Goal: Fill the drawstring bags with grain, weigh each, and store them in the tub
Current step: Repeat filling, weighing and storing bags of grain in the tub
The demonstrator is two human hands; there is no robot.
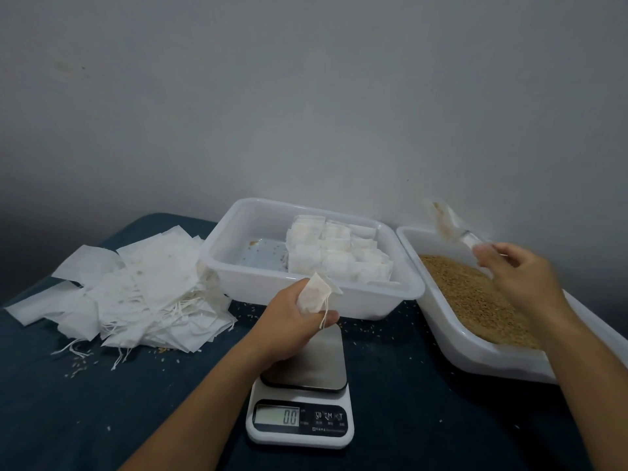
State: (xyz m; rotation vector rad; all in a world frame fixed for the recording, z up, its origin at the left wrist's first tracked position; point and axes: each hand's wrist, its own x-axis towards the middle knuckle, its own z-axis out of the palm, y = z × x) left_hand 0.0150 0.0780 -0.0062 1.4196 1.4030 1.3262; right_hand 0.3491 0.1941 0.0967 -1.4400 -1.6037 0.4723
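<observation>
Holding a small drawstring bag (pixel 314 295) pinched in its fingers, the left hand (pixel 295 321) hangs above the scale (pixel 300 402), which reads 0.0. The right hand (pixel 520 277) grasps a clear scoop (pixel 455 226) over the grain (pixel 475 297) in the right tray (pixel 475 355). Filled bags (pixel 336 256) sit in the far tub (pixel 306 300); empty bags (pixel 136 290) lie heaped at left on the dark surface (pixel 102 419).

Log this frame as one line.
left hand: grips bag above scale | right hand: holds scoop over grain | scale reads zero | tub: filled bags
</observation>
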